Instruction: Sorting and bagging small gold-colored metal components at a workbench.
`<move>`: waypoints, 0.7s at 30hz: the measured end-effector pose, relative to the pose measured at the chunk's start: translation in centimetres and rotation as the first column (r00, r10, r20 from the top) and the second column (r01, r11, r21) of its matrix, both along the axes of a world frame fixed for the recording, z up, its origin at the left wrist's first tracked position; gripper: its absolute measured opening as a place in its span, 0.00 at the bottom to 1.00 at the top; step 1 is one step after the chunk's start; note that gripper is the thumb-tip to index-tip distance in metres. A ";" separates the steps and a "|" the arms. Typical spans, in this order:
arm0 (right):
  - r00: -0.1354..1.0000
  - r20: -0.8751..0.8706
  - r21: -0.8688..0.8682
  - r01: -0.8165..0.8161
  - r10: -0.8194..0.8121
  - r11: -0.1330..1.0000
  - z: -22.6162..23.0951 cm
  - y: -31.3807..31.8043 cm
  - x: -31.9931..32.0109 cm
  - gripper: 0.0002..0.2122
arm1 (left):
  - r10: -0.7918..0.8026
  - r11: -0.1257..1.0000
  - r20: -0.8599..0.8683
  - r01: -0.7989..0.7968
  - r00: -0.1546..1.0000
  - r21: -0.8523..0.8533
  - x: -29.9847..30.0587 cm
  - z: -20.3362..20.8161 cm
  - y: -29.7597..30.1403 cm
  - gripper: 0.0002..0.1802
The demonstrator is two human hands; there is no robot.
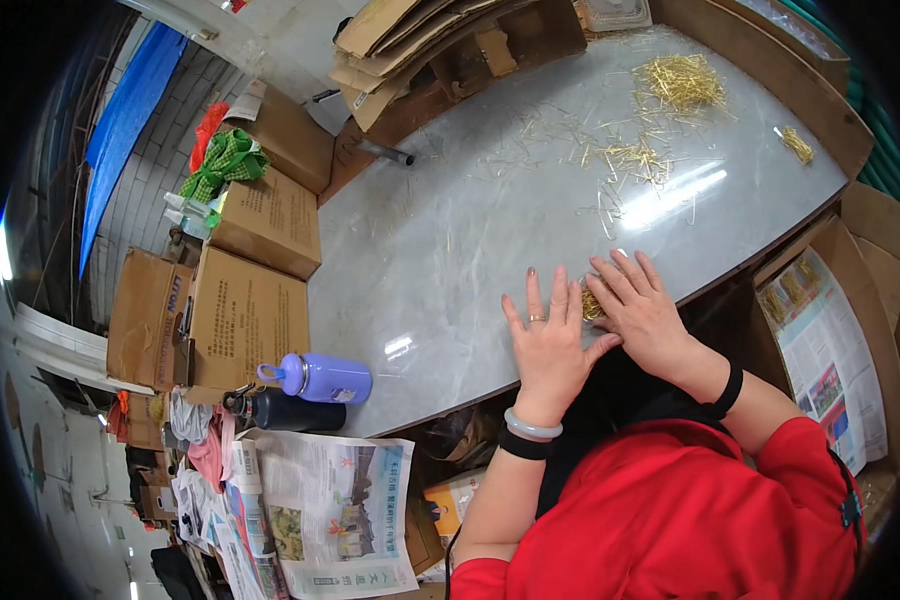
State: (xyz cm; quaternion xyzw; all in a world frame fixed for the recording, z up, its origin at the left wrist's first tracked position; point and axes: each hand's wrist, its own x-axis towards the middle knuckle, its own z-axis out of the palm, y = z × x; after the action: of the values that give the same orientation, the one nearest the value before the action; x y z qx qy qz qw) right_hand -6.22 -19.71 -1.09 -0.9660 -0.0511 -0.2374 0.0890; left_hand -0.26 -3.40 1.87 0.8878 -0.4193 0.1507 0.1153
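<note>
At the front edge of the grey tabletop (440, 270), both my hands lie close together, palms down with fingers stretched out. My left hand (550, 350), with a ring and a pale bangle, rests open at the left side of a small bunch of gold wire hooks (591, 303). Against the other side of that bunch lies my right hand (642, 318), also open, its fingers pointing up and left. The hands partly cover the bunch. Farther off are a loose scatter of gold wire hooks (634, 162) and a bigger heap of them (682, 84).
A small gold bundle (796, 145) lies near the right edge. Cardboard boxes (255, 310), a purple bottle (332, 379) and a black bottle (295, 411) line the left. Newspaper (345, 510) lies lower left; at right, a carton (865, 300) holds newspaper and gold bundles.
</note>
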 end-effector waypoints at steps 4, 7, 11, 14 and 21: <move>0.995 0.030 -0.019 0.096 -0.096 0.995 0.9 0.6 -0.3 0.25 | 0.009 0.998 0.070 -0.013 0.998 0.057 -0.2 0.2 -0.5 0.45; 0.992 0.047 0.015 0.116 -0.117 0.993 0.4 0.6 -0.2 0.25 | 0.013 0.998 0.076 -0.018 0.997 0.063 -0.2 -0.5 -0.5 0.47; 0.989 0.127 0.045 0.077 -0.082 0.996 -0.4 0.2 0.1 0.26 | 0.004 1.000 0.020 -0.004 1.000 -0.001 -0.3 -1.5 -0.1 0.48; 0.989 0.130 0.100 0.058 -0.071 0.993 0.8 0.4 0.1 0.26 | -0.032 0.998 -0.093 0.028 0.995 -0.049 0.1 -2.4 0.3 0.52; 0.969 0.227 0.142 0.071 -0.102 0.987 1.2 0.5 0.2 0.23 | -0.066 0.974 -0.240 0.010 0.969 -0.228 0.1 -2.8 1.2 0.61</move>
State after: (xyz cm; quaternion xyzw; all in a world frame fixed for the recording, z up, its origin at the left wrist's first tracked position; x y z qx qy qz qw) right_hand -6.00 -19.18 0.08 -0.9246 -0.0028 -0.3558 0.1361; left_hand -0.19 -2.24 -0.97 0.8726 -0.3991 0.0839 0.2689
